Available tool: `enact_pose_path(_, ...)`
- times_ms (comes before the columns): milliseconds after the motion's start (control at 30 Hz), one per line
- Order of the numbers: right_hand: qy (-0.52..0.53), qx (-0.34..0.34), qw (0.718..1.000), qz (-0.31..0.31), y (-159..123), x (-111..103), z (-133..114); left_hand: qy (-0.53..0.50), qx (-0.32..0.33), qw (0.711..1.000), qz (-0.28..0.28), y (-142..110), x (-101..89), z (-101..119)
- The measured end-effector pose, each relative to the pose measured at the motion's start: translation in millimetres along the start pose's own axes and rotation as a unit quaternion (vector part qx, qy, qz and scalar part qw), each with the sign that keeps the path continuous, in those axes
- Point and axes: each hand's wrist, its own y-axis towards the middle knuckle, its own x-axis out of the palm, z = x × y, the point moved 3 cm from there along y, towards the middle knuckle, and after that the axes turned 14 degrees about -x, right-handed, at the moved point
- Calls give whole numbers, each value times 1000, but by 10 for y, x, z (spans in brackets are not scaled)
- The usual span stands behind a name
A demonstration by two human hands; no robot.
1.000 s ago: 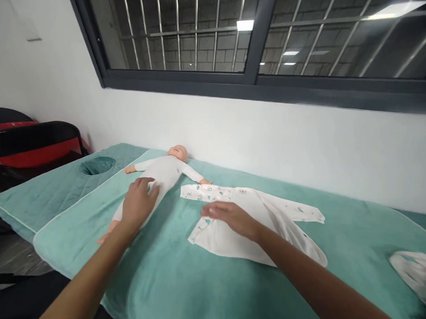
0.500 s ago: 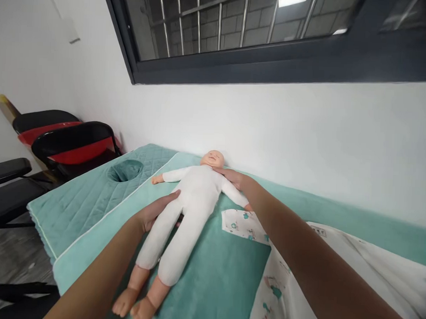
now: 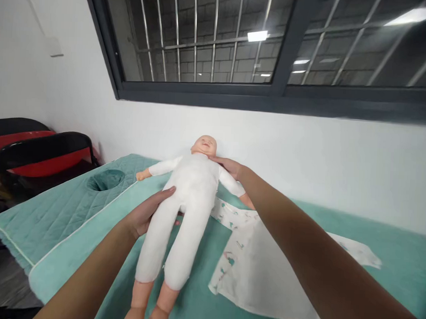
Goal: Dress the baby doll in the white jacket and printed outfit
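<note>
A baby doll in a plain white bodysuit is held face up, lifted off the teal bed, its feet toward me. My left hand cups it from below at the hip. Under its neck and shoulder, my right hand gives support. A white printed baby garment lies spread flat on the bed just right of the doll, under my right forearm.
The bed has a quilted teal end with a face hole at the left. Black and red folding chairs stand past that end. A white wall and a barred dark-framed window run behind the bed.
My right hand left the printed garment and went under the doll's neck. My left hand slid under its hip. The doll has risen off the bed and shifted toward the garment.
</note>
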Motion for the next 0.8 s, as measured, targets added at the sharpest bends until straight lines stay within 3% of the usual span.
enact_pose_path(100,84,60,993,-62,-568,-282,-424,-73,-19,991,-108,-216,685,4)
enact_pose_path(200,21,110,993,-24,-1267,-609,-616,-128,-30,978,-163,-331,1408,-232)
enact_pose_path(333,-37,157,986,52,-2200,-848,-546,-169,-80,964,-191,-372,2209,-741)
enact_pose_path(433,-105,139,979,101,-2738,-918,-377,-163,-89,955,-229,-395,2638,-1056)
enact_pose_path(533,-193,125,965,125,-3080,-960,-159,-143,-94,959,-224,-406,2896,-1284)
enact_pose_path(633,-308,147,927,153,-3244,-1030,62,-117,-105,965,-208,-395,2967,-1421)
enact_pose_path(733,-355,175,903,167,-3296,-1072,194,-32,-76,980,-183,-325,2812,-1436)
enact_pose_path(800,-415,173,873,190,-3289,-1058,170,96,-1,987,-132,-214,2616,-1369)
